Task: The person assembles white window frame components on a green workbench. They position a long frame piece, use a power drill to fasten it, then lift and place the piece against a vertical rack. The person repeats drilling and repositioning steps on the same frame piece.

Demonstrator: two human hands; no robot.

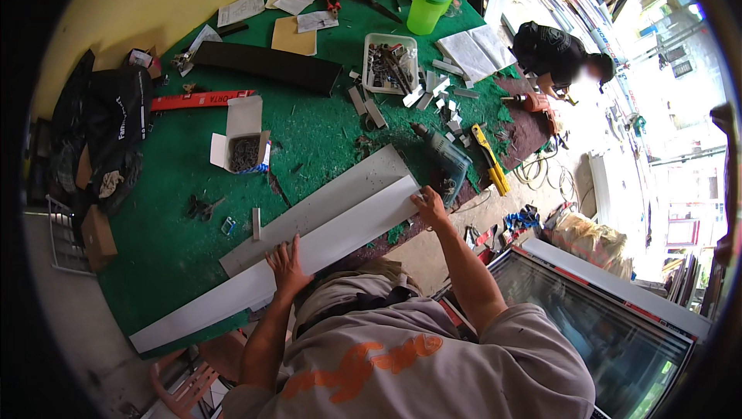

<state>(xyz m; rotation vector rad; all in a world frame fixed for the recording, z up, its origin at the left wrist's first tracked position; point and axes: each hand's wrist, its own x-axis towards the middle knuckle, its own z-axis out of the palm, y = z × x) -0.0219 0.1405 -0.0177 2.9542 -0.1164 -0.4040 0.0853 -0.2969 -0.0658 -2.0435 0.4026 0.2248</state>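
Observation:
A long white panel (352,224) lies slantwise along the near edge of the green table, its left end low and its right end raised toward the tools. On its middle rests my left hand (287,267), fingers spread. My right hand (430,206) grips the panel's right end, fingers curled over the edge. Just behind lies a second, greyer flat strip (332,193), partly covered by the first. A short white piece (256,223) stands near my left fingers. Past my right hand, a teal power drill (448,160) and a yellow hand tool (490,160) lie on the table.
The green table (178,241) also bears scissors (205,207), an open box of screws (246,152), a parts tray (389,63), metal offcuts (367,106) and a green jug (429,9). Another person (553,52) bends beyond a red drill (532,102). A glass-fronted frame (572,318) stands right.

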